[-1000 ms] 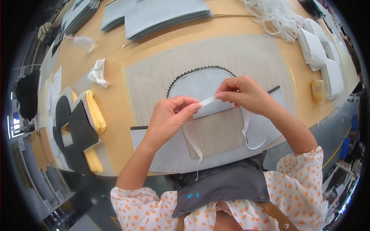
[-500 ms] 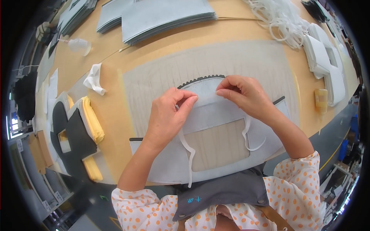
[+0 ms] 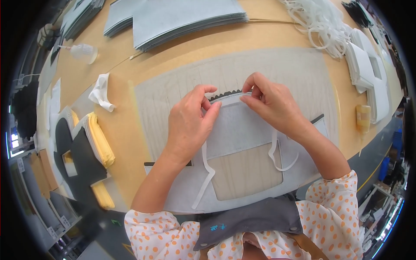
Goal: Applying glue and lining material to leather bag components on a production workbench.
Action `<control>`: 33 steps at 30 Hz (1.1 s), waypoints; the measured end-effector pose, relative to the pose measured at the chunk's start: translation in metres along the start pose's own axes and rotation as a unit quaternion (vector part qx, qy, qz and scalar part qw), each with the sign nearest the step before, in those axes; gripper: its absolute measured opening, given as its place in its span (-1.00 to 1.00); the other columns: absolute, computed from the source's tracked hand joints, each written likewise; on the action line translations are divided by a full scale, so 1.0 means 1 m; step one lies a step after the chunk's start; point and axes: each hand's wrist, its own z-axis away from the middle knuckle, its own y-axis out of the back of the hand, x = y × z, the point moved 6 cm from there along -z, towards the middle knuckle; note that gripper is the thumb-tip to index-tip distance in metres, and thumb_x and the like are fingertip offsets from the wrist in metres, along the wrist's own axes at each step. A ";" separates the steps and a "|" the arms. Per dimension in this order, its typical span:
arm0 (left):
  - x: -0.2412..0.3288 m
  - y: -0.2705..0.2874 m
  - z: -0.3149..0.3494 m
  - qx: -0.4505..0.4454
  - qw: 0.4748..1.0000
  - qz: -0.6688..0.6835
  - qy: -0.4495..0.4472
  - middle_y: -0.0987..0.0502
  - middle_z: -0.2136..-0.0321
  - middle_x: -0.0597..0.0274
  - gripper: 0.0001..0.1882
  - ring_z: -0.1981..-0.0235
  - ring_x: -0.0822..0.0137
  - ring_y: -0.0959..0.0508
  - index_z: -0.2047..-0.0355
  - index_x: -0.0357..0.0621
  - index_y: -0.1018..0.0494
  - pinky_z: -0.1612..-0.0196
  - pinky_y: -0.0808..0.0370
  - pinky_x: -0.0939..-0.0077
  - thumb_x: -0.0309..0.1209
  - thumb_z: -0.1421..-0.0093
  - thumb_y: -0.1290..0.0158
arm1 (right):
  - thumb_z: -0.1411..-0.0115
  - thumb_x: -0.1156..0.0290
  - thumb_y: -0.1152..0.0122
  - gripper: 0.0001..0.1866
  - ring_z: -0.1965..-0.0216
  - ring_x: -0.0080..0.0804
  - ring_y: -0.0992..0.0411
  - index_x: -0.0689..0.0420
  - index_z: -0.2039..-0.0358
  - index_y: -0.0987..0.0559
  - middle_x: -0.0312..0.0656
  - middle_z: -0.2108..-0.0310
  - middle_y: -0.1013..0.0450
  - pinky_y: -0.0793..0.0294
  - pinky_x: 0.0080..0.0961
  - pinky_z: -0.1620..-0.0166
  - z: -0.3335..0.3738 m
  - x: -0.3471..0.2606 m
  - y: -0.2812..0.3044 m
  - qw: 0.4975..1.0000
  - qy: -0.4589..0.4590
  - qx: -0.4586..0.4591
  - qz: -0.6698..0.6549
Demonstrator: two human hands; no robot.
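On the table in front of me lies a pale grey fabric panel (image 3: pixel 242 130) with a rectangular cut-out, white tapes and a dark scalloped trim (image 3: pixel 227 93) on its far curved edge. My left hand (image 3: pixel 190 115) closes on that edge at its left part. Its thumb presses on the front and the index finger stands off, while the other fingertips are partly hidden. To the right, my right hand (image 3: pixel 273 102) pinches the same edge between thumb and fingers. One white tape (image 3: pixel 208 175) hangs below my left hand, another (image 3: pixel 281 164) curls below the right.
Stacked grey panels (image 3: pixel 186 26) lie at the far side, white tapes (image 3: pixel 323 26) at the far right. White cut pieces (image 3: pixel 368 69) and an amber bottle (image 3: pixel 363 117) are right. At left are a clear bottle (image 3: pixel 84 53), a crumpled white cloth (image 3: pixel 102 93) and dark and yellow pieces (image 3: pixel 82 151).
Both hands have moved slightly away from me along the panel, up to its trimmed far edge. My left index finger has lifted off the thumb. The left tape has swung left.
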 end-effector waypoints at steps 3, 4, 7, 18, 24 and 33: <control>-0.001 0.000 -0.003 0.006 1.000 -0.019 -0.013 -0.47 0.58 0.26 -0.73 0.56 0.29 -0.47 0.15 -0.15 -0.49 0.44 -0.43 0.38 -0.44 -0.12 -0.17 | -0.16 0.48 -0.27 -0.82 0.57 -0.48 -0.29 0.15 0.28 -0.45 -0.26 0.60 -0.34 -0.29 -0.52 0.46 -0.003 -0.002 0.000 1.000 0.015 0.002 0.014; 0.000 0.000 -0.004 0.010 0.999 -0.029 -0.020 -0.47 0.58 0.26 -0.74 0.54 0.28 -0.49 0.15 -0.14 -0.48 0.43 -0.44 0.37 -0.44 -0.12 -0.16 | -0.16 0.48 -0.27 -0.82 0.57 -0.48 -0.29 0.15 0.28 -0.45 -0.26 0.60 -0.34 -0.29 -0.52 0.46 -0.003 -0.001 0.000 1.000 0.014 0.002 0.013; 0.000 0.000 -0.006 0.011 0.999 -0.041 -0.024 -0.47 0.57 0.26 -0.74 0.52 0.25 -0.51 0.16 -0.13 -0.48 0.43 -0.44 0.35 -0.45 -0.12 -0.16 | -0.15 0.48 -0.27 -0.82 0.57 -0.47 -0.30 0.15 0.28 -0.44 -0.25 0.61 -0.33 -0.29 -0.50 0.47 -0.005 0.000 -0.002 0.999 0.025 0.008 0.021; -0.003 -0.002 -0.008 0.002 0.999 -0.049 -0.014 -0.48 0.56 0.28 -0.74 0.49 0.26 -0.53 0.15 -0.10 -0.48 0.42 -0.46 0.34 -0.45 -0.12 -0.15 | -0.16 0.49 -0.27 -0.82 0.57 -0.42 -0.32 0.16 0.28 -0.44 -0.22 0.62 -0.34 -0.31 -0.47 0.46 -0.008 0.001 -0.005 0.998 0.044 0.018 0.048; -0.003 -0.001 -0.009 0.003 0.998 -0.052 -0.019 -0.49 0.56 0.27 -0.74 0.48 0.26 -0.54 0.15 -0.11 -0.48 0.41 -0.47 0.34 -0.45 -0.11 -0.16 | -0.15 0.49 -0.28 -0.82 0.56 -0.40 -0.35 0.15 0.28 -0.44 -0.21 0.61 -0.35 -0.33 -0.47 0.45 -0.009 0.002 -0.005 0.997 0.056 0.023 0.057; -0.004 -0.001 -0.008 -0.006 0.999 -0.052 -0.006 -0.50 0.52 0.24 -0.71 0.43 0.23 -0.55 0.14 -0.11 -0.48 0.38 -0.47 0.31 -0.44 -0.10 -0.17 | -0.15 0.48 -0.29 -0.80 0.55 -0.37 -0.38 0.15 0.28 -0.43 -0.20 0.60 -0.36 -0.36 -0.45 0.44 -0.009 0.001 -0.007 0.996 0.055 0.022 0.061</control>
